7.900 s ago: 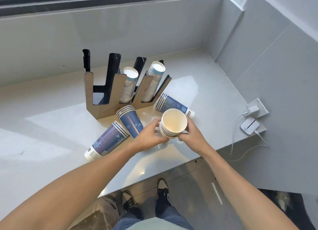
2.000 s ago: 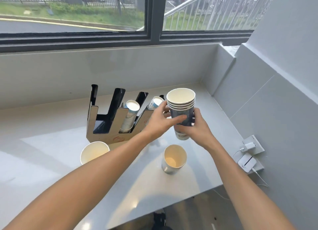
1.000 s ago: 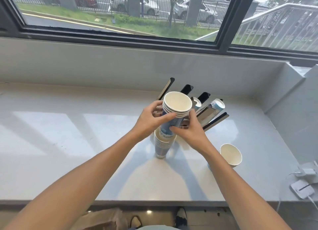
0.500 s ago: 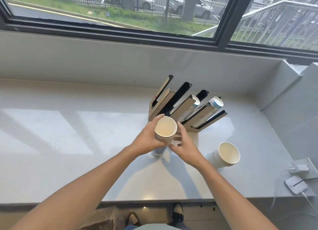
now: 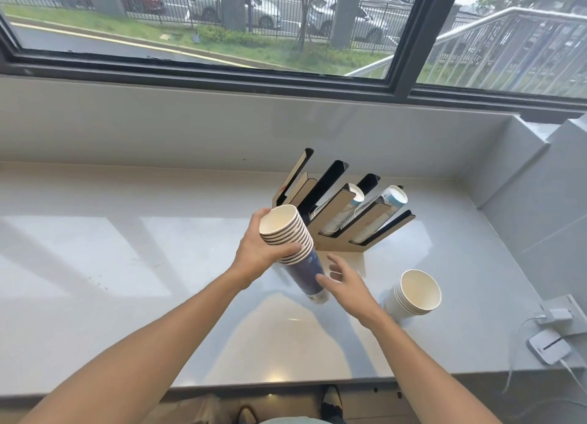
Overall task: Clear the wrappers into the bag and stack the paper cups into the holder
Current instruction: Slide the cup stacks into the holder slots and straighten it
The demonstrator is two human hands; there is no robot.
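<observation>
This looks like an office or public building's drinks corner rather than a home, though the view is too narrow to be sure. A long pale stone desk [image 5: 133, 265] runs under a wide dark-framed window [image 5: 398, 33] that looks onto a fenced car park [image 5: 254, 7] and an outdoor railing [image 5: 508, 39]. A multi-slot cup holder [image 5: 346, 214] stands on it — stocked with branded paper cups [image 5: 416, 292] — and a small white device [image 5: 548, 347] sits plugged into a wall socket [image 5: 554, 314].

left hand [image 5: 258, 253] raised with fingers [image 5: 287, 250] curled in a grip; right hand [image 5: 347, 286] open, fingers spread.
</observation>
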